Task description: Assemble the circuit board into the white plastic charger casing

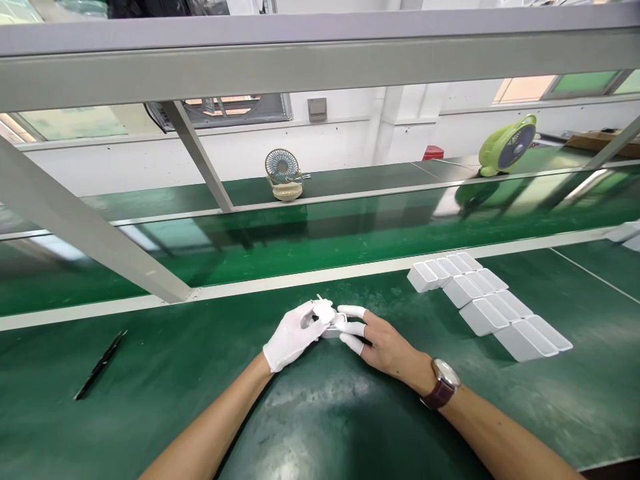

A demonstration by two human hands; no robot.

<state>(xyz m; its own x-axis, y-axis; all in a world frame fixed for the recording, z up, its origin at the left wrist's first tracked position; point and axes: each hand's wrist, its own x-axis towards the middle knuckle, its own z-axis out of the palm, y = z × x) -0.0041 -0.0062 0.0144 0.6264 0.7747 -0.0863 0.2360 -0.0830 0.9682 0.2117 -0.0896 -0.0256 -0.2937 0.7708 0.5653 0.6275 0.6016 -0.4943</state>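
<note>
The green workbench (pixel 150 400) runs the full width of the view, with a conveyor belt (pixel 350 230) behind it. To the right, well apart from the hands, lie white rectangular cases (pixel 493 303) in close rows, several open side up. A black pen (pixel 100 365) lies far left.

The left hand (pixel 290 337), in a white glove, and the right hand (pixel 383 343), bare but for white finger cots, meet just above the bench at centre. Between them is a small white plastic part (pixel 327 319); both hands are closed on it with fingertips. Its finer detail is too small to tell.

Judgement: the pinch should stay light and the wrists rested on the bench, so the part seats squarely without slipping.
</note>
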